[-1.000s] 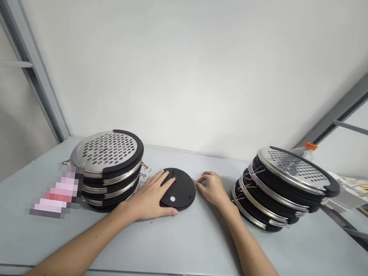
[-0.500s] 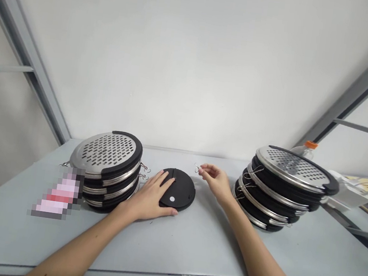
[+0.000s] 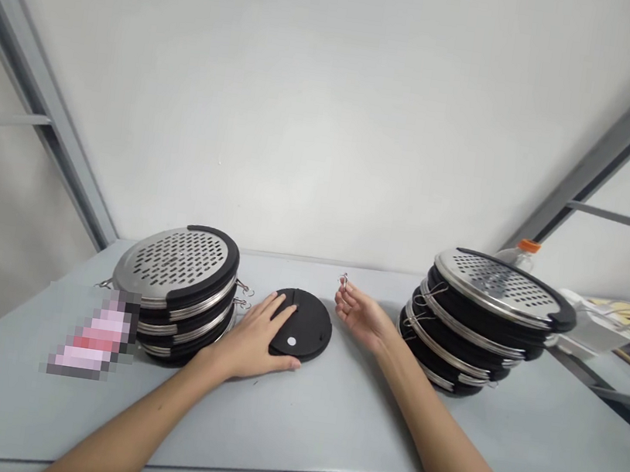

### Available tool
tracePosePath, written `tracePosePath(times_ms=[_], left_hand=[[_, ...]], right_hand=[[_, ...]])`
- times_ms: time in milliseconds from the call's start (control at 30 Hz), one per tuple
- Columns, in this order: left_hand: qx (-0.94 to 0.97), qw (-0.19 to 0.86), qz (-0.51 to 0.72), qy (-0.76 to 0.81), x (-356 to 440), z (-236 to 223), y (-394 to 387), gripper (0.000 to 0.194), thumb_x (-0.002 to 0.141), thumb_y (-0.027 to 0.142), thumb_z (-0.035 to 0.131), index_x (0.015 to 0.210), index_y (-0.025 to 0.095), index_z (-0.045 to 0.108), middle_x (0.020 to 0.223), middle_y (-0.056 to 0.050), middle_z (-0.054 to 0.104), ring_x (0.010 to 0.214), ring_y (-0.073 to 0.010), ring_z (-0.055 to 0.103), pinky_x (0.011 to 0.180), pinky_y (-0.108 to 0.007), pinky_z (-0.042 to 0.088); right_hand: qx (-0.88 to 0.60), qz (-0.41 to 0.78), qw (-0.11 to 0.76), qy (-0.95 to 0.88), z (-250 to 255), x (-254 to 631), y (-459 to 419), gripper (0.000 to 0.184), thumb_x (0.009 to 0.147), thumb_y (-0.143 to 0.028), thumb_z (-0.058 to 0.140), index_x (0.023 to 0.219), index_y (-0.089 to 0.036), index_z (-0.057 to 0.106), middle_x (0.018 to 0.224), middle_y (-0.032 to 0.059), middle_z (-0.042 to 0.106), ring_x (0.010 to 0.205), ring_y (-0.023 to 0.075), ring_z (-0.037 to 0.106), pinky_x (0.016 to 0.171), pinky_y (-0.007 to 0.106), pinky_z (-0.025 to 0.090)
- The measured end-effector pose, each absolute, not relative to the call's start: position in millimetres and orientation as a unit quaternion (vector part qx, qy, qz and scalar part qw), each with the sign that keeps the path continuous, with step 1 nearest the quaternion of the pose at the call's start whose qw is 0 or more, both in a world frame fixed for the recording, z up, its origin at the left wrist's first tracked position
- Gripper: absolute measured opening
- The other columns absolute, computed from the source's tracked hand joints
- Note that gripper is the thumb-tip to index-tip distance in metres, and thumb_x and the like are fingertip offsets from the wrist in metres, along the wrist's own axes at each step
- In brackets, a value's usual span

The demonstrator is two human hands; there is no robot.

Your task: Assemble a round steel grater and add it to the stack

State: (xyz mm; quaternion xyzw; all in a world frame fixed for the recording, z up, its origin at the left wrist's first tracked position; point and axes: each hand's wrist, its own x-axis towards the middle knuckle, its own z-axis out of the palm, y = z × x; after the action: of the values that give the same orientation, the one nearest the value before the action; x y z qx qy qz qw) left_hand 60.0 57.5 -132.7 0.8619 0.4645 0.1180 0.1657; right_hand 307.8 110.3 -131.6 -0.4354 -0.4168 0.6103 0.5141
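My left hand [image 3: 256, 341] lies with spread fingers on a round black disc [image 3: 311, 325] that rests flat on the table. A small white dot marks the disc near my thumb. To the right of it, my right hand [image 3: 362, 317] is raised, its fingertips closed on a small bent-wire hook [image 3: 343, 280]. Left of my left hand stands a stack of round, black-rimmed metal pieces [image 3: 179, 260] with slotted tops and wire hooks on the sides. A similar stack [image 3: 501, 286] leans slightly beside my right forearm.
The grey table [image 3: 325, 417] ends at a pale wall behind. A blurred-out pink item [image 3: 95, 338] lies at the left. Behind the right stack are an orange-capped bottle [image 3: 527, 250], a white box [image 3: 600, 331] and cables. Metal frame posts [image 3: 74, 116] slope up at both sides.
My right hand has turned and its fingers have shifted around the wire hook, which now points more upward. My left hand stays on the black disc.
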Motion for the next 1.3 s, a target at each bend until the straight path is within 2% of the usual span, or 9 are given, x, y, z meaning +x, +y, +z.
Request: tracePosePath(times_ms=[133, 300, 400, 500, 567, 733, 967, 1167, 1300], left_hand=[[0.863, 0.167, 0.113, 0.463, 60, -132, 58, 0.092, 0.073, 0.071, 0.054, 0.146, 0.027, 0.021, 0.155, -0.007, 0.01, 0.142, -0.0293, 0.006, 0.113, -0.044, 0.018], [0.862, 0.166, 0.115, 0.465, 60, -132, 58, 0.09, 0.073, 0.07, 0.054, 0.146, 0.027, 0.021, 0.155, -0.007, 0.01, 0.142, -0.029, 0.006, 0.112, -0.044, 0.019], [0.863, 0.163, 0.115, 0.465, 60, -132, 58, 0.091, 0.074, 0.069, 0.054, 0.146, 0.026, 0.021, 0.155, -0.007, 0.01, 0.142, -0.0288, 0.006, 0.112, -0.044, 0.019], [0.862, 0.163, 0.113, 0.467, 59, -132, 58, 0.091, 0.074, 0.069, 0.054, 0.146, 0.027, 0.02, 0.155, -0.007, 0.01, 0.142, -0.0289, 0.006, 0.112, -0.044, 0.019], [0.861, 0.163, 0.111, 0.468, 59, -132, 58, 0.091, 0.074, 0.07, 0.054, 0.146, 0.027, 0.02, 0.155, -0.007, 0.01, 0.142, -0.0286, 0.006, 0.113, -0.044, 0.019], [0.863, 0.159, 0.11, 0.466, 59, -132, 58, 0.091, 0.074, 0.07, 0.053, 0.146, 0.026, 0.02, 0.155, -0.007, 0.009, 0.142, -0.028, 0.006, 0.113, -0.043, 0.019], [0.863, 0.162, 0.116, 0.465, 59, -134, 59, 0.09, 0.074, 0.068, 0.055, 0.146, 0.027, 0.021, 0.155, -0.007, 0.01, 0.142, -0.0293, 0.007, 0.112, -0.045, 0.019], [0.863, 0.16, 0.124, 0.463, 58, -135, 60, 0.089, 0.074, 0.067, 0.057, 0.146, 0.027, 0.023, 0.155, -0.008, 0.012, 0.142, -0.03, 0.009, 0.111, -0.047, 0.021], [0.864, 0.158, 0.131, 0.46, 58, -137, 61, 0.088, 0.074, 0.067, 0.057, 0.145, 0.027, 0.024, 0.155, -0.008, 0.014, 0.141, -0.0311, 0.01, 0.111, -0.049, 0.023]], right_hand=[[-0.426, 0.622, 0.529, -0.389, -131, 307, 110, 0.017, 0.076, -0.03, 0.064, 0.092, -0.025, 0.062, 0.099, 0.0049, 0.068, 0.094, 0.0189, 0.065, 0.072, 0.029, 0.054], [-0.47, 0.563, 0.51, -0.451, -136, 306, 111, 0.025, 0.08, -0.041, 0.06, 0.096, -0.022, 0.064, 0.105, 0.01, 0.069, 0.094, 0.0217, 0.066, 0.075, 0.034, 0.054], [-0.511, 0.461, 0.507, -0.518, -141, 304, 113, 0.033, 0.078, -0.046, 0.06, 0.095, -0.019, 0.068, 0.101, 0.011, 0.07, 0.094, 0.0242, 0.065, 0.077, 0.037, 0.052], [-0.525, 0.338, 0.511, -0.591, -144, 302, 114, 0.032, 0.076, -0.045, 0.062, 0.09, -0.018, 0.071, 0.099, 0.0107, 0.071, 0.094, 0.0252, 0.064, 0.084, 0.04, 0.049], [-0.52, 0.306, 0.515, -0.609, -144, 301, 113, 0.031, 0.076, -0.044, 0.062, 0.089, -0.017, 0.071, 0.096, 0.0107, 0.072, 0.09, 0.0245, 0.065, 0.085, 0.04, 0.048], [-0.506, 0.337, 0.533, -0.588, -140, 301, 111, 0.033, 0.074, -0.043, 0.066, 0.09, -0.015, 0.07, 0.088, 0.0113, 0.073, 0.079, 0.0236, 0.067, 0.074, 0.037, 0.052], [-0.5, 0.362, 0.547, -0.565, -138, 305, 113, 0.036, 0.07, -0.045, 0.068, 0.09, -0.016, 0.074, 0.097, 0.0114, 0.072, 0.092, 0.0267, 0.064, 0.07, 0.036, 0.052], [-0.488, 0.385, 0.569, -0.538, -138, 309, 117, 0.041, 0.069, -0.047, 0.068, 0.091, -0.014, 0.072, 0.082, 0.0103, 0.072, 0.074, 0.0204, 0.064, 0.062, 0.031, 0.05], [-0.476, 0.434, 0.57, -0.51, -139, 311, 119, 0.037, 0.07, -0.046, 0.066, 0.09, -0.015, 0.069, 0.08, 0.0096, 0.071, 0.075, 0.0198, 0.066, 0.062, 0.03, 0.051]])
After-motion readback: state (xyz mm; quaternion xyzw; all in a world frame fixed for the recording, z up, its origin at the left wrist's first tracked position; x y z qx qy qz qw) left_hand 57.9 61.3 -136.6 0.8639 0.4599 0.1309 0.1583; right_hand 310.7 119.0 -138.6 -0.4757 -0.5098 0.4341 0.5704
